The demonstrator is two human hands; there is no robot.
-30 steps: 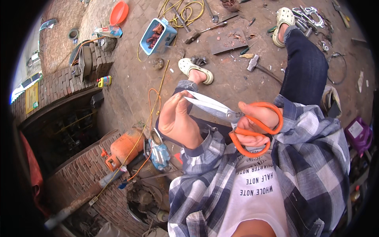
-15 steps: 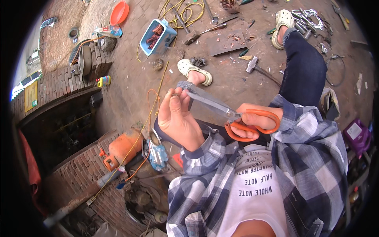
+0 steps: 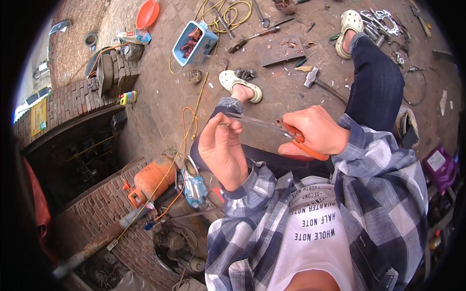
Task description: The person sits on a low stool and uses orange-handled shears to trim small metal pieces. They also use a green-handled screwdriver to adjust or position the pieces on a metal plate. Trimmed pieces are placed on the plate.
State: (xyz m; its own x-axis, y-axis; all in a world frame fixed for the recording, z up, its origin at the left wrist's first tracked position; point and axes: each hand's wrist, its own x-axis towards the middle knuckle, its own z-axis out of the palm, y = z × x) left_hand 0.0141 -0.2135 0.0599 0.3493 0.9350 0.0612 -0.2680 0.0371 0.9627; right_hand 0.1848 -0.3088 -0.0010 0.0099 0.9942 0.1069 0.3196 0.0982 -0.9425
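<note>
My right hand (image 3: 315, 132) is wrapped round the orange handles of a pair of large scissors (image 3: 311, 150), its back turned up. The long grey blades reach left, seen nearly edge-on, and their tips lie at the fingertips of my left hand (image 3: 224, 154). That hand is raised with the palm partly facing me and its thumb pressed toward the fingers. A tiny bit of something shows at those fingertips, too small to name. Both hands are above my lap, between my spread knees.
On the ground ahead are a blue bin (image 3: 207, 42) with reddish scraps, a dark metal block (image 3: 281, 54), a hammer (image 3: 311, 77) and metal parts (image 3: 381, 24). An orange gas cylinder (image 3: 154, 178) stands left, with a yellow cord (image 3: 182, 143) nearby. A purple jug (image 3: 439, 167) is at right.
My right hand has rolled over, so the scissors, seen broadside before, now show their edge and the handles have tilted. My left hand has shifted slightly right and down.
</note>
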